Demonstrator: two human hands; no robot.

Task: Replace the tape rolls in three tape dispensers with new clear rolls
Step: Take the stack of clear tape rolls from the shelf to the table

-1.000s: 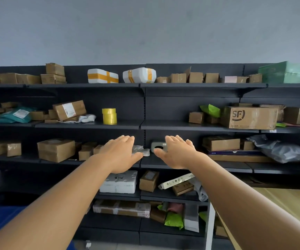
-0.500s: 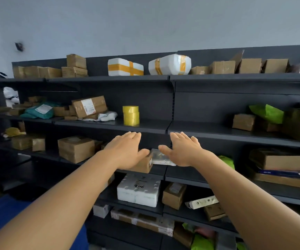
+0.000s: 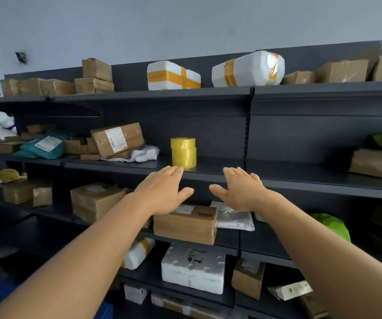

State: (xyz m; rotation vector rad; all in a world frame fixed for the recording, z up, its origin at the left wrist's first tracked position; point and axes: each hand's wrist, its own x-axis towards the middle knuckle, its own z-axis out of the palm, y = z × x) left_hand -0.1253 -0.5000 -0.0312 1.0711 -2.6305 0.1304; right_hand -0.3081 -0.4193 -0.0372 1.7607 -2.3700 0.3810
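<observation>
Fingers of both hands are held straight and close together, palms down, with nothing grasped. On the left hand (image 3: 162, 192) the thumb is spread toward the right, and on the right hand (image 3: 240, 189) the thumb is spread toward the left, so that the two thumbs are pointed at each other with a gap left between them. Both forearms are stretched forward from the lower corners of the view toward a dark shelving unit (image 3: 231, 176).

Just beyond the left fingertips, a stack of yellowish tape rolls (image 3: 183, 152) is seen standing upright on the second shelf from the top, near that shelf's front edge and just left of the upright post between the two bays. No contact between the fingers and the rolls is shown. Whether the tape is clear cannot be told.

Left of the stack, on the same shelf, a white crumpled bag (image 3: 146, 153) and a tilted cardboard box with a label (image 3: 117, 139) are found, with a teal mailer (image 3: 43, 146) further toward the left end. Below the hands, on the next shelf down, a brown carton (image 3: 185, 224) is placed at the front edge, with a silver pouch (image 3: 233, 217) just beside it. On the top shelf, two white foam boxes bound with yellow tape (image 3: 174, 75) are set side by side.
</observation>
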